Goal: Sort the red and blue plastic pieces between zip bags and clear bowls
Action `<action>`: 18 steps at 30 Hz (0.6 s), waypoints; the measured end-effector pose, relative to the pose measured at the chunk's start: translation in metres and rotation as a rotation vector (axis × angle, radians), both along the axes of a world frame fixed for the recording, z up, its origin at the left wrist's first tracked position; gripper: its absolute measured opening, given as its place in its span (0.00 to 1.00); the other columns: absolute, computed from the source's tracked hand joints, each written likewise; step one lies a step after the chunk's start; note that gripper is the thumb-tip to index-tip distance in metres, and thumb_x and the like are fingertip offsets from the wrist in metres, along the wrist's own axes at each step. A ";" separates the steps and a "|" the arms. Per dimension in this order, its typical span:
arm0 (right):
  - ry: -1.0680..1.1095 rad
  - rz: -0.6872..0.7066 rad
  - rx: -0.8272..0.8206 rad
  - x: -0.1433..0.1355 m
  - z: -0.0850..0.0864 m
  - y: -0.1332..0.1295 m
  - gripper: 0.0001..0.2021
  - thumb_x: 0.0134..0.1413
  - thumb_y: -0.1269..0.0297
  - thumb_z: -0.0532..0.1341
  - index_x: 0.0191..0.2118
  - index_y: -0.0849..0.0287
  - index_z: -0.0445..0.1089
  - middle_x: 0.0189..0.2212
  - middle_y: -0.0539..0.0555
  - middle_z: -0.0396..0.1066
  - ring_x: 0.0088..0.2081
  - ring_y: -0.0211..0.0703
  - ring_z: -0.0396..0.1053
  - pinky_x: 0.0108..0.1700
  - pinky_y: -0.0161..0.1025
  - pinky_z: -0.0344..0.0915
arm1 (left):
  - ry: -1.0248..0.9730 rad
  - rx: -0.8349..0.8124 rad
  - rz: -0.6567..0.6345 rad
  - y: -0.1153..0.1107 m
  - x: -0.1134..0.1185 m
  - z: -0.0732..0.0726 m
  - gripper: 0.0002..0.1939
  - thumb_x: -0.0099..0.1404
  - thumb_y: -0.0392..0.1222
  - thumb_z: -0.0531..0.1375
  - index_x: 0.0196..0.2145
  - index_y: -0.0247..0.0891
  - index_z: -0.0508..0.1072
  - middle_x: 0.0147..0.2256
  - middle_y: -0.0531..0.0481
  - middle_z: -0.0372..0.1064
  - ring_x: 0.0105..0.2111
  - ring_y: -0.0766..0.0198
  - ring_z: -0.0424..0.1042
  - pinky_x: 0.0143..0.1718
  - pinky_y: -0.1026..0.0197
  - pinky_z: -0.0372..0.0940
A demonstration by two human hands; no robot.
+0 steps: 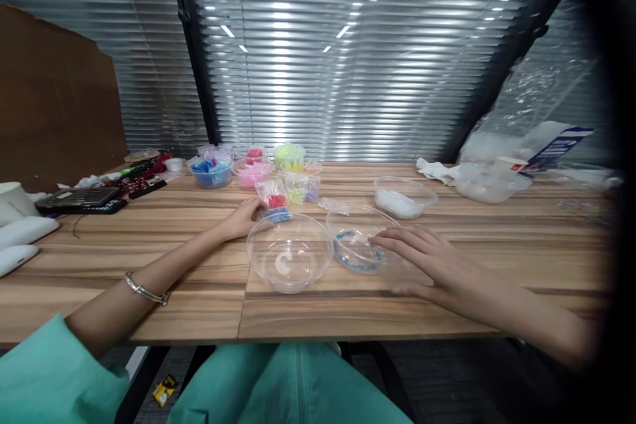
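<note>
A clear round bowl (290, 253) stands near the table's front edge, with a white patch showing at its bottom. To its right is a second clear bowl (358, 242) with a ring of blue bits inside. My left hand (244, 218) rests beside the first bowl's back left rim, next to small bags of red (276, 201) and blue beads (278, 214); its fingertips are partly hidden, so its grip is unclear. My right hand (415, 255) reaches over the right rim of the second bowl, fingers spread, holding nothing.
Behind are tubs with blue (211, 174), pink (252, 173) and green (289, 154) pieces. A clear bowl with white material (403, 201) stands right of centre. Cups and plastic lie at the right; a black device (79, 199) and white objects (24, 232) at the left.
</note>
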State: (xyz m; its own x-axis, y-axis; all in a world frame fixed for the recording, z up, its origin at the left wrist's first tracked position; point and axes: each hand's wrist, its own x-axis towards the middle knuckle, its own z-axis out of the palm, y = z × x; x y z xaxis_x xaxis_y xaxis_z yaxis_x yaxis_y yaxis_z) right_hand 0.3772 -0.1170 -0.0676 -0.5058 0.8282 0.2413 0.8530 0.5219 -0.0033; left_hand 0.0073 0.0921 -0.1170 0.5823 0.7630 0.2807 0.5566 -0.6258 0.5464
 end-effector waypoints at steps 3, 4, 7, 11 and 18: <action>0.028 -0.036 0.022 -0.008 0.009 -0.014 0.34 0.58 0.49 0.58 0.66 0.48 0.47 0.64 0.55 0.52 0.65 0.56 0.48 0.62 0.59 0.56 | -0.039 -0.029 0.012 -0.005 -0.010 0.007 0.28 0.54 0.56 0.64 0.47 0.37 0.68 0.42 0.43 0.69 0.42 0.55 0.70 0.44 0.50 0.67; 0.043 -0.040 0.043 -0.012 0.012 -0.019 0.33 0.59 0.50 0.57 0.67 0.47 0.46 0.65 0.54 0.51 0.66 0.55 0.47 0.62 0.59 0.55 | -0.052 -0.037 0.022 -0.006 -0.014 0.011 0.29 0.54 0.55 0.64 0.48 0.37 0.67 0.43 0.43 0.69 0.41 0.55 0.70 0.44 0.51 0.68; 0.122 -0.035 0.122 -0.023 0.018 -0.028 0.28 0.61 0.53 0.56 0.65 0.46 0.49 0.64 0.52 0.53 0.65 0.53 0.50 0.62 0.57 0.56 | -0.091 -0.040 0.066 -0.011 -0.028 0.029 0.32 0.54 0.54 0.65 0.52 0.37 0.65 0.47 0.41 0.67 0.41 0.55 0.71 0.44 0.50 0.69; 0.293 -0.021 0.237 -0.043 0.021 -0.035 0.21 0.63 0.62 0.55 0.61 0.48 0.57 0.58 0.53 0.62 0.60 0.49 0.59 0.60 0.50 0.61 | -0.246 0.043 0.118 -0.037 -0.036 0.068 0.29 0.57 0.50 0.65 0.53 0.38 0.63 0.50 0.41 0.67 0.49 0.54 0.69 0.53 0.48 0.66; 0.541 0.008 0.263 -0.088 0.016 -0.061 0.24 0.60 0.59 0.59 0.61 0.48 0.56 0.55 0.52 0.66 0.57 0.49 0.64 0.58 0.45 0.65 | -0.202 0.235 -0.375 -0.158 -0.013 0.122 0.41 0.51 0.39 0.70 0.60 0.43 0.59 0.50 0.45 0.68 0.49 0.55 0.70 0.51 0.57 0.68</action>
